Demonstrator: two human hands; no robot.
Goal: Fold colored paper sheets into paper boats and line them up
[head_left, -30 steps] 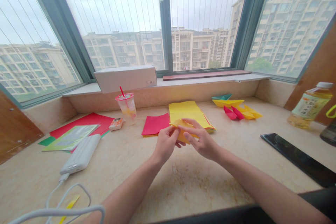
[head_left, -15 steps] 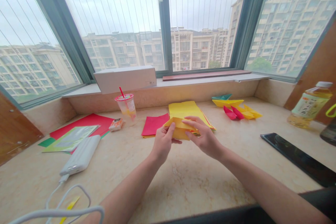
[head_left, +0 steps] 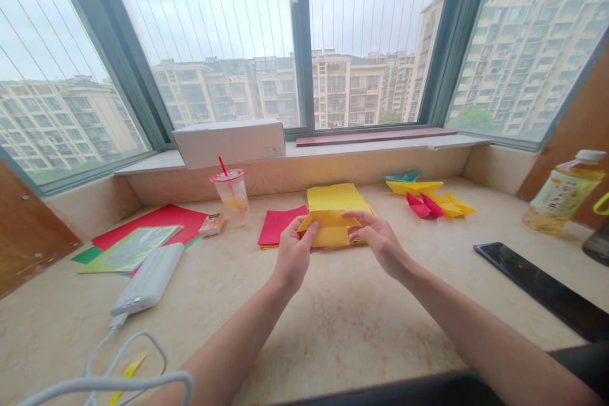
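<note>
A piece of folded yellow paper [head_left: 330,235] is held up between my two hands, above the counter. My left hand [head_left: 295,247] pinches its left end, thumb on the near face. At the right end, my right hand [head_left: 378,238] grips the paper between thumb and fingers. Creases and a pointed left corner show on it. Just behind lies a stack of yellow paper sheets [head_left: 335,195], partly covered by my hands and the folded piece. A stack of red paper squares [head_left: 280,223] sits close to my left hand.
Folded paper boats, one teal [head_left: 403,176] and one yellow [head_left: 413,188], stand at the back right beside red [head_left: 423,206] and yellow folded pieces [head_left: 457,204]. A phone [head_left: 537,285] and a bottle [head_left: 561,193] are right; a plastic cup [head_left: 231,193] and power bank [head_left: 148,279] left.
My right hand has shifted a little to the right along the folded paper. More of the paper's near face now shows between my hands. My left hand keeps its pinch.
</note>
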